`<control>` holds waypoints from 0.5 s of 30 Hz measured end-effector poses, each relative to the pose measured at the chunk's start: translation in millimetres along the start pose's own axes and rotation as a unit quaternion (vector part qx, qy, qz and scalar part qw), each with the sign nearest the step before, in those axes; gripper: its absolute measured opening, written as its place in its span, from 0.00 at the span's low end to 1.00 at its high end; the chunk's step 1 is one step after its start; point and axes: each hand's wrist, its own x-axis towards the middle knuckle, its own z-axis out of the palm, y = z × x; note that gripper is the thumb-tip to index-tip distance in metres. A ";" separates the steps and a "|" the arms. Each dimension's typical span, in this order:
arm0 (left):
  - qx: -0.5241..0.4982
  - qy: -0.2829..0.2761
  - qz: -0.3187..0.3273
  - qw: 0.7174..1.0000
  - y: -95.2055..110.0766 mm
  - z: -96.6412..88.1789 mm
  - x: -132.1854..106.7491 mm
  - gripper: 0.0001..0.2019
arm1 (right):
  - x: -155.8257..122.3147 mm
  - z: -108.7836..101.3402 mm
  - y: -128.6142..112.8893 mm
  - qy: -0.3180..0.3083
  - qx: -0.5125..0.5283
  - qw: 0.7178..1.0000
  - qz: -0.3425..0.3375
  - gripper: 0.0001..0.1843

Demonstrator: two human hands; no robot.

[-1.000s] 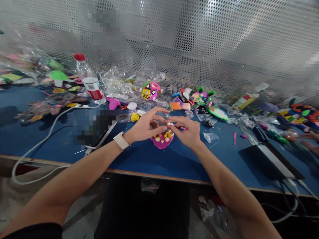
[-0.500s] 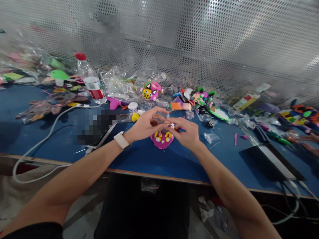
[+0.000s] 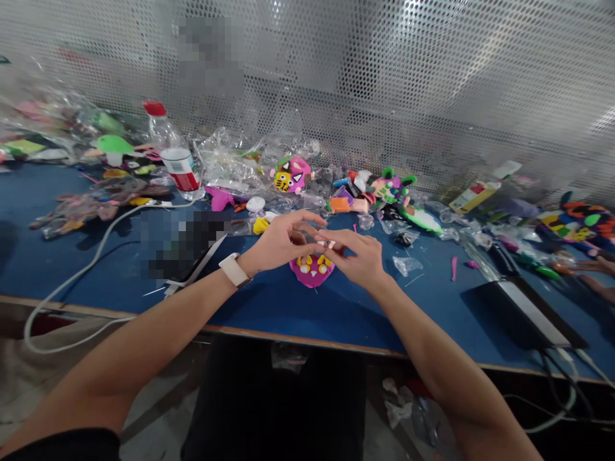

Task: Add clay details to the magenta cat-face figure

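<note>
On the blue tabletop, a magenta clay face with yellow-and-white eyes lies flat beneath my hands, its upper part covered by them. My left hand curves in from the left, thumb and fingertips bent toward the other hand. From the right comes my right hand, fingers pinched together. A small white clay piece sits where the fingertips of both hands meet, above the face. Its exact shape is partly hidden by the fingers. Behind my left hand is a lump of yellow clay.
A red-capped bottle, a phone and a white cable are on the left. Finished clay faces and clear wrappers line the mesh wall. A dark device with cables lies at right, near another person's hand.
My fingers have shifted slightly around the white clay piece, with the right hand's fingers drawn a little lower and closer together. The magenta face stays in place.
</note>
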 end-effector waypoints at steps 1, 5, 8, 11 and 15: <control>-0.004 -0.003 0.000 1.000 -0.3 0.3 -0.2 0.23 | 0.3 0.2 -0.5 0.001 0.013 1.000 0.007 0.20; -0.001 -0.006 0.013 1.000 -2.4 1.2 -1.2 0.25 | -0.2 1.2 -1.9 -0.003 0.072 0.996 0.047 0.29; 0.006 -0.003 0.019 1.000 -3.8 1.6 -1.2 0.24 | -2.5 2.2 -1.1 -0.009 0.077 0.995 0.057 0.31; 0.011 0.010 0.020 1.000 -4.1 1.4 -0.3 0.21 | -4.9 3.0 1.3 -0.019 0.055 0.996 0.070 0.31; 0.016 0.006 0.016 1.000 -3.6 -0.3 0.9 0.22 | -4.5 2.9 3.5 -0.021 0.046 0.998 0.042 0.29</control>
